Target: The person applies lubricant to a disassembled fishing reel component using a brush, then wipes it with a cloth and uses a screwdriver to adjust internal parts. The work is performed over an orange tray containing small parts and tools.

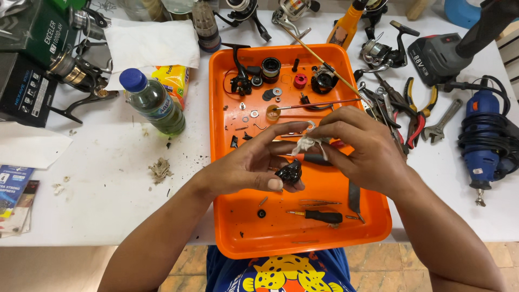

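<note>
My left hand holds a small black reel part between thumb and fingers over the orange tray. My right hand pinches a crumpled white tissue just above that part, close to my left fingertips. Beneath the hands lies a red-and-black handled tool. A small black-handled screwdriver rests in the tray's near part. At the tray's far end sit a black reel body, a black spool, a red knob and several washers and screws.
A green bottle with a blue cap stands left of the tray. Pliers, wrenches and cutters lie right of it, with a blue rotary tool and a drill battery beyond. Fishing reels, boxes and white paper crowd the far left.
</note>
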